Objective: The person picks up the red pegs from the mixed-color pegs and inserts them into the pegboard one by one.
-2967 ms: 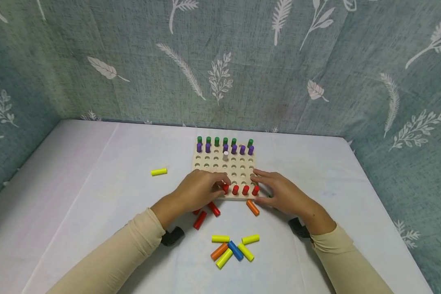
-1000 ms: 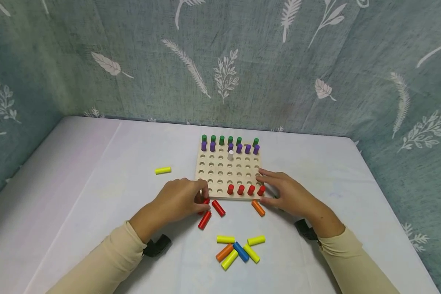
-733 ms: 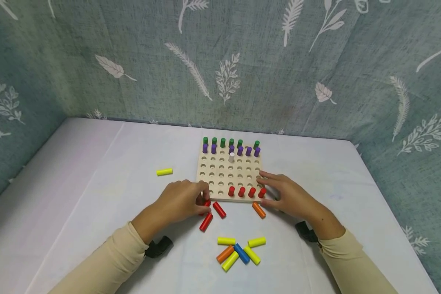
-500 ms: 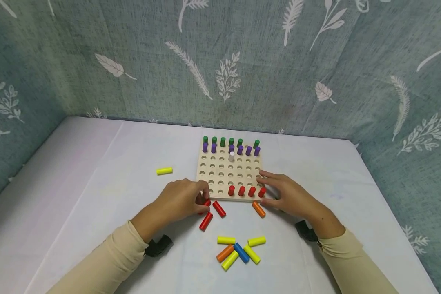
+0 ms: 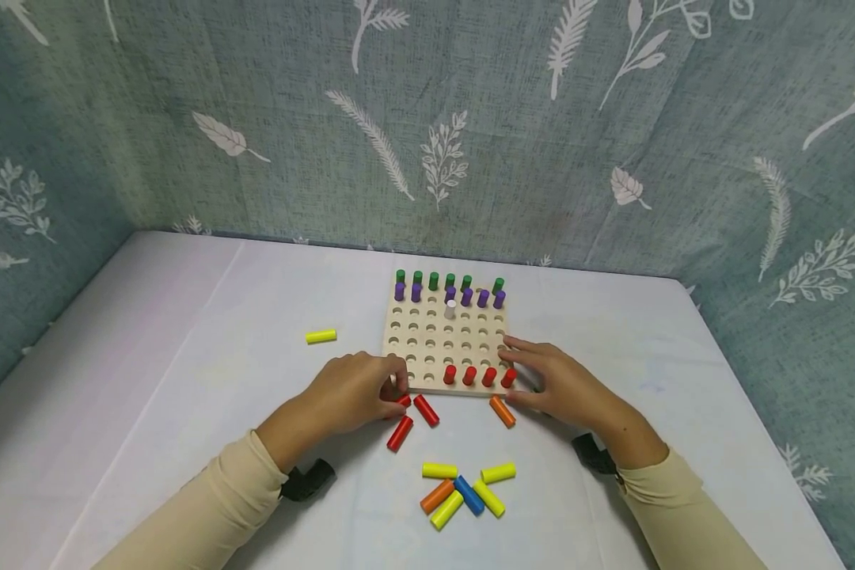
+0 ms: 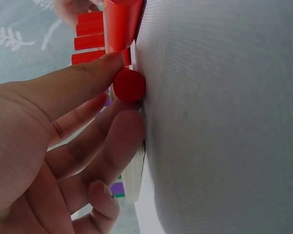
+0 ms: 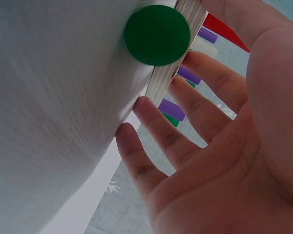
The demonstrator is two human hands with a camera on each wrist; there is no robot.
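Observation:
A pale wooden pegboard (image 5: 438, 344) lies on the table, with red pegs (image 5: 469, 375) standing at the right of its nearest row. My left hand (image 5: 352, 389) pinches a loose red peg (image 6: 130, 86) between thumb and fingers at the board's near left corner. Most of that peg is hidden in the head view. Two more red pegs, one a slanted red peg (image 5: 426, 410), lie beside it. My right hand (image 5: 559, 380) rests at the board's right edge, fingers mostly straight, fingertips touching it. A green peg (image 7: 157, 35) lies by that edge, under the hand.
Purple pegs (image 5: 466, 297), green pegs (image 5: 434, 281) and one white peg (image 5: 450, 309) stand in the far rows. An orange peg (image 5: 502, 412) lies before the board. Nearer lie yellow pegs, another orange and a blue peg (image 5: 469, 495). A yellow peg (image 5: 321, 336) lies left.
My left hand has let go of a red peg standing in the near row and moved left and nearer, onto a loose red peg. Lately it holds still. My right hand stays at the board.

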